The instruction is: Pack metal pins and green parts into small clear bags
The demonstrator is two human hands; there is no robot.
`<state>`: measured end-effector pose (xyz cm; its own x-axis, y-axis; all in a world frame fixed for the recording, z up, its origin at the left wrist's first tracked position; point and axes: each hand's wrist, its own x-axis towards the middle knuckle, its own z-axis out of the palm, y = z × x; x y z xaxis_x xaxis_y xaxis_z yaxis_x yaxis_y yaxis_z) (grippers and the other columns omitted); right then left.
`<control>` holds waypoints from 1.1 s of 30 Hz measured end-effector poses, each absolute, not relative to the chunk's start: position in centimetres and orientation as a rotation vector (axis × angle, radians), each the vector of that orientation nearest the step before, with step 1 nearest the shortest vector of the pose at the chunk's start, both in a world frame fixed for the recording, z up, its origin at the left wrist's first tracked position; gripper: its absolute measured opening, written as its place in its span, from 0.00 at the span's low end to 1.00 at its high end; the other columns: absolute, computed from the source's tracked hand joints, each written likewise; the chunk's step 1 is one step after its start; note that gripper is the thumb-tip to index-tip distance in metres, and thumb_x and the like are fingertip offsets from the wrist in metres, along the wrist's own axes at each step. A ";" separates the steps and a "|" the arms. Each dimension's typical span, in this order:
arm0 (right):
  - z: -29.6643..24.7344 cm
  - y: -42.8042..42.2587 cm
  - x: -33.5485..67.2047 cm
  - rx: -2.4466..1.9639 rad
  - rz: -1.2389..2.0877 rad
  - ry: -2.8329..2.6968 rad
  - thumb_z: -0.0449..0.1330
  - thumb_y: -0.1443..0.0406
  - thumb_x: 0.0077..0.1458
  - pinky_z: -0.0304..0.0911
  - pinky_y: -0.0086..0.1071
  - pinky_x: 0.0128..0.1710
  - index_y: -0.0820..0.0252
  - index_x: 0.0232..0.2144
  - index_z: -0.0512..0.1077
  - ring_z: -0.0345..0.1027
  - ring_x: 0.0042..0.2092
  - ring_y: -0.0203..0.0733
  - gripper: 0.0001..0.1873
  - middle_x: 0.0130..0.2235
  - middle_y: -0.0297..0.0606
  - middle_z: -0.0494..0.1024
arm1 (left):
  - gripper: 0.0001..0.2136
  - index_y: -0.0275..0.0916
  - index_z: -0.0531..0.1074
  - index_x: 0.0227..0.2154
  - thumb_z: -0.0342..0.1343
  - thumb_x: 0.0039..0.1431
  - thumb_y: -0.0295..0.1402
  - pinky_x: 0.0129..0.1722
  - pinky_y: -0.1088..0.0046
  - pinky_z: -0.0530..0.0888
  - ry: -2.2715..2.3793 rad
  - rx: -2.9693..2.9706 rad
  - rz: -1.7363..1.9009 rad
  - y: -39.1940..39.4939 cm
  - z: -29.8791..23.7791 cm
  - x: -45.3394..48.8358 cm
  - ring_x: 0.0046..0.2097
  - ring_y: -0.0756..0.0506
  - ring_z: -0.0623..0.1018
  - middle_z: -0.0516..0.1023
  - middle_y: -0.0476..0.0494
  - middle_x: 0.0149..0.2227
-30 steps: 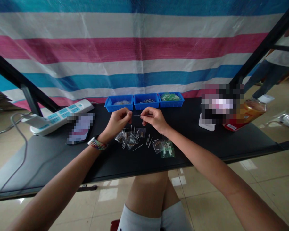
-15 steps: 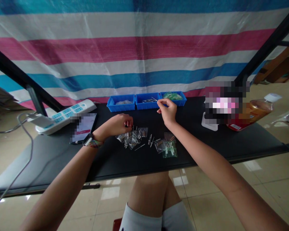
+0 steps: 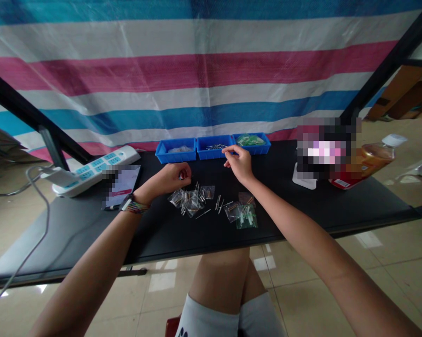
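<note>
My left hand (image 3: 171,177) hovers just above the black table (image 3: 302,210), fingers curled shut on a small part that barely shows at the fingertips. Below and to its right lies a scatter of small clear bags and loose metal pins (image 3: 193,202). My right hand (image 3: 237,163) is at the front edge of the middle blue bin (image 3: 214,147), thumb and forefinger pinched on a thin metal pin. A bag with green parts (image 3: 246,217) lies nearer to me, under my right forearm.
Three blue bins stand in a row at the table's back: left bin (image 3: 175,150), middle, right bin (image 3: 251,142) with green parts. A white power strip (image 3: 91,168) lies at the left, a bottle (image 3: 368,161) at the right. A striped tarp hangs behind.
A second ago both hands held a thin pin between them over the bags. My right hand then reached to the middle blue bin and now draws slightly back; my left hand sank toward the bags.
</note>
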<state>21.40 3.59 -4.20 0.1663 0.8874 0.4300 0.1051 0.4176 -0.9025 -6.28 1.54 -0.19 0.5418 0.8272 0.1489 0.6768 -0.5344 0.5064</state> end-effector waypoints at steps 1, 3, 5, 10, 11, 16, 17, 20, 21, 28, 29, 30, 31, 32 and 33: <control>-4.1 3.4 21.3 -1.001 0.723 -1.316 0.63 0.61 0.59 0.66 0.26 0.22 0.58 0.33 0.79 0.74 0.23 0.33 0.08 0.36 0.36 0.83 | 0.09 0.38 0.79 0.38 0.60 0.53 0.33 0.36 0.70 0.74 1.221 2.354 0.609 1.4 -0.1 -6.2 0.34 0.44 0.80 0.81 0.46 0.33; -3.9 2.8 21.0 -0.971 0.755 -1.374 0.64 0.61 0.58 0.66 0.27 0.23 0.58 0.33 0.79 0.74 0.24 0.34 0.07 0.36 0.35 0.83 | 0.15 0.38 0.79 0.46 0.60 0.58 0.35 0.39 0.69 0.76 1.167 2.265 0.754 1.2 0.2 -5.9 0.37 0.44 0.81 0.83 0.45 0.36; -3.7 2.2 20.6 -0.925 0.832 -1.448 0.65 0.60 0.58 0.67 0.27 0.24 0.58 0.34 0.79 0.74 0.25 0.34 0.07 0.37 0.36 0.83 | 0.15 0.38 0.79 0.48 0.61 0.62 0.37 0.41 0.68 0.77 1.072 2.173 0.881 0.9 0.4 -5.5 0.40 0.43 0.82 0.83 0.43 0.38; -3.4 0.1 19.2 -0.780 1.086 -1.600 0.69 0.60 0.56 0.71 0.29 0.27 0.57 0.41 0.79 0.77 0.29 0.36 0.11 0.39 0.35 0.82 | 0.12 0.37 0.78 0.37 0.69 0.62 0.42 0.44 0.67 0.78 0.895 1.945 1.099 0.2 0.3 -4.1 0.40 0.44 0.83 0.83 0.41 0.37; -3.4 -0.2 18.9 -0.750 1.117 -1.608 0.70 0.61 0.55 0.71 0.29 0.28 0.58 0.40 0.78 0.77 0.29 0.36 0.11 0.38 0.35 0.81 | 0.13 0.37 0.78 0.36 0.70 0.61 0.42 0.44 0.67 0.78 0.889 1.912 1.117 0.1 0.2 -3.9 0.41 0.43 0.83 0.84 0.41 0.37; -3.2 -0.7 18.5 -0.702 1.184 -1.499 0.72 0.59 0.54 0.72 0.30 0.26 0.58 0.35 0.74 0.76 0.28 0.37 0.12 0.32 0.32 0.77 | 0.14 0.38 0.80 0.34 0.71 0.61 0.45 0.43 0.66 0.78 0.912 1.899 1.134 -0.2 0.0 -3.8 0.41 0.42 0.83 0.86 0.40 0.38; -3.1 -0.7 18.5 -0.703 1.179 -1.474 0.72 0.58 0.53 0.72 0.30 0.26 0.58 0.35 0.74 0.76 0.27 0.37 0.14 0.32 0.32 0.76 | 0.14 0.38 0.80 0.34 0.71 0.61 0.45 0.43 0.66 0.78 0.938 1.938 1.134 -0.2 0.0 -3.8 0.40 0.43 0.83 0.86 0.41 0.37; -2.8 -0.6 18.7 -0.707 1.165 -1.435 0.73 0.56 0.53 0.73 0.30 0.27 0.58 0.34 0.73 0.75 0.27 0.36 0.16 0.31 0.31 0.76 | 0.15 0.39 0.81 0.33 0.68 0.64 0.47 0.43 0.68 0.77 0.983 2.033 1.118 -0.3 0.1 -4.0 0.40 0.43 0.83 0.86 0.42 0.36; -2.7 -0.5 18.8 -0.711 1.166 -1.434 0.73 0.55 0.53 0.73 0.30 0.27 0.58 0.33 0.73 0.74 0.26 0.35 0.16 0.31 0.31 0.75 | 0.15 0.39 0.81 0.33 0.66 0.66 0.47 0.43 0.68 0.77 0.985 2.051 1.105 -0.4 0.3 -4.0 0.40 0.43 0.83 0.86 0.42 0.35; -2.6 -0.3 18.9 -0.770 1.169 -1.448 0.71 0.42 0.53 0.71 0.29 0.25 0.57 0.31 0.73 0.72 0.24 0.35 0.26 0.27 0.31 0.76 | 0.19 0.38 0.80 0.35 0.60 0.70 0.50 0.45 0.67 0.76 1.030 2.161 0.979 -1.0 0.9 -3.8 0.40 0.43 0.81 0.84 0.42 0.36; -2.7 -0.2 18.9 -0.778 1.168 -1.446 0.70 0.40 0.53 0.70 0.29 0.25 0.57 0.30 0.73 0.72 0.24 0.35 0.27 0.27 0.31 0.76 | 0.19 0.38 0.80 0.36 0.62 0.68 0.51 0.45 0.67 0.76 1.021 2.150 0.993 -1.0 0.8 -3.8 0.41 0.43 0.81 0.84 0.41 0.37; -2.7 -0.1 18.9 -0.783 1.167 -1.443 0.70 0.39 0.53 0.70 0.29 0.24 0.57 0.30 0.73 0.71 0.24 0.34 0.28 0.27 0.31 0.76 | 0.18 0.38 0.79 0.37 0.63 0.67 0.50 0.45 0.67 0.76 1.012 2.139 1.006 -0.9 0.7 -3.8 0.41 0.42 0.81 0.84 0.41 0.38; -2.8 -0.1 18.9 -0.786 1.165 -1.440 0.69 0.38 0.53 0.69 0.28 0.24 0.57 0.30 0.72 0.71 0.24 0.34 0.29 0.27 0.31 0.76 | 0.17 0.38 0.79 0.38 0.64 0.66 0.50 0.45 0.67 0.76 1.003 2.131 1.017 -0.8 0.6 -3.7 0.42 0.43 0.81 0.84 0.41 0.39; -2.8 0.0 18.9 -0.786 1.164 -1.437 0.69 0.38 0.53 0.69 0.28 0.24 0.57 0.30 0.72 0.71 0.23 0.34 0.30 0.27 0.31 0.76 | 0.17 0.38 0.79 0.39 0.64 0.66 0.49 0.45 0.68 0.76 0.997 2.130 1.022 -0.8 0.5 -3.7 0.42 0.43 0.81 0.84 0.41 0.39; -2.9 0.0 18.9 -0.782 1.163 -1.433 0.69 0.37 0.53 0.68 0.28 0.24 0.57 0.30 0.72 0.71 0.23 0.34 0.30 0.27 0.31 0.76 | 0.16 0.38 0.78 0.38 0.64 0.66 0.48 0.45 0.68 0.76 0.994 2.136 1.024 -0.7 0.4 -3.7 0.41 0.43 0.81 0.84 0.42 0.39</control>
